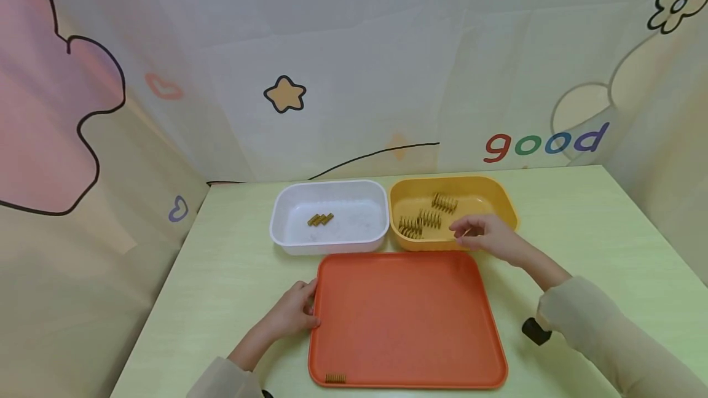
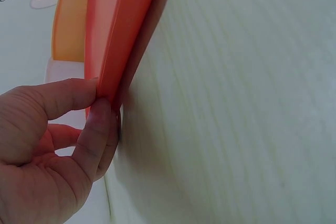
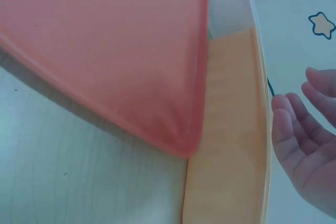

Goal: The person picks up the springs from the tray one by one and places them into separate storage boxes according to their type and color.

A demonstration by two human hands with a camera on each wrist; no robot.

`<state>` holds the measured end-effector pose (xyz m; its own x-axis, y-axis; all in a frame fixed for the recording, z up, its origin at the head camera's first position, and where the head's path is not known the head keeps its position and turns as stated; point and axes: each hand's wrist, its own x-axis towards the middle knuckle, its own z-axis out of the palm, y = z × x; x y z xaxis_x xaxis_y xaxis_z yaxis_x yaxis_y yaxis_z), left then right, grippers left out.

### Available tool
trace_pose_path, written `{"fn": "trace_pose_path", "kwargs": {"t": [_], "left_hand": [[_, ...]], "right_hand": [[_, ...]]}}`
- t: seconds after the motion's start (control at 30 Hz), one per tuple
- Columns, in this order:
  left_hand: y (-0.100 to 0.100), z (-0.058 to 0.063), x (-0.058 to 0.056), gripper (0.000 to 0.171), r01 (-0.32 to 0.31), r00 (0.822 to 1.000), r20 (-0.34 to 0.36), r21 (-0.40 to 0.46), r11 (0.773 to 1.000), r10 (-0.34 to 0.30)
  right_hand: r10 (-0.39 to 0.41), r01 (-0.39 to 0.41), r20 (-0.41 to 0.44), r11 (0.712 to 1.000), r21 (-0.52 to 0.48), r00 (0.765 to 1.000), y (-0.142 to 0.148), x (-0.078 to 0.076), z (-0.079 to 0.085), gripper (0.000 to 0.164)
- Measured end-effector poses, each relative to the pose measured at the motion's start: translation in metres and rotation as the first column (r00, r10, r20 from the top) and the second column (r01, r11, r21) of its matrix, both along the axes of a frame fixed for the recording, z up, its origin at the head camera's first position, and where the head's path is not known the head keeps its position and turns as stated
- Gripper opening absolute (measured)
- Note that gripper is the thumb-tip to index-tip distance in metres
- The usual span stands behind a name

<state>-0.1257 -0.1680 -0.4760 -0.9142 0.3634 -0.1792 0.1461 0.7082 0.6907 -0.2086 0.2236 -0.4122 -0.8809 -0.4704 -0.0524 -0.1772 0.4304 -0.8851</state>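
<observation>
My left hand (image 1: 292,311) pinches the left rim of an orange-red tray (image 1: 404,318), thumb on one side and fingers on the other, as the left wrist view shows. One small brass coil spring (image 1: 335,378) lies at the tray's near-left corner. Over the near-right part of a yellow bin (image 1: 478,201) hovers my right hand (image 1: 489,237), its fingers loosely bent and apart from the thumb. Nothing shows between those fingers in the right wrist view. Several larger brass coil springs (image 1: 430,219) lie in the bin, left of this hand.
A white bin (image 1: 354,229) stands left of the yellow one and holds several small brass springs (image 1: 320,220). Both bins sit just behind the tray on a pale green table (image 1: 232,250). A printed cloth (image 1: 343,128) hangs behind the table.
</observation>
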Motion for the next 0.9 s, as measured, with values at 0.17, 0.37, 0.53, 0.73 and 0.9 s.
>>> {"fn": "trace_pose_path", "kwargs": {"t": [0.17, 0.37, 0.53, 0.73, 0.9], "left_hand": [[0.0, 0.001, 0.0, 0.077, 0.001, 1.0, -0.001, 0.002, 1.0, -0.001], [0.0, 0.001, 0.001, 0.078, -0.001, 1.0, -0.007, 0.011, 1.0, 0.001], [0.001, 0.002, 0.001, 0.078, -0.003, 1.0, -0.01, 0.007, 1.0, 0.003], [0.001, 0.002, 0.001, 0.078, -0.001, 1.0, -0.003, 0.006, 1.0, 0.002], [0.001, 0.002, 0.0, 0.078, -0.003, 1.0, 0.004, 0.006, 1.0, 0.003]], "right_hand": [[0.021, -0.021, 0.011, 1.0, 0.005, 1.0, 0.003, 0.003, -0.002, 0.033], [0.018, -0.02, 0.034, 0.998, 0.054, 0.999, 0.005, 0.006, -0.005, 0.032], [0.019, -0.023, 0.053, 0.997, 0.071, 0.998, 0.007, 0.01, -0.008, 0.033], [0.018, -0.023, 0.078, 0.997, 0.069, 0.997, 0.01, 0.012, -0.014, 0.033], [0.016, -0.023, 0.096, 0.997, 0.073, 0.995, 0.013, 0.014, -0.018, 0.034]]}}
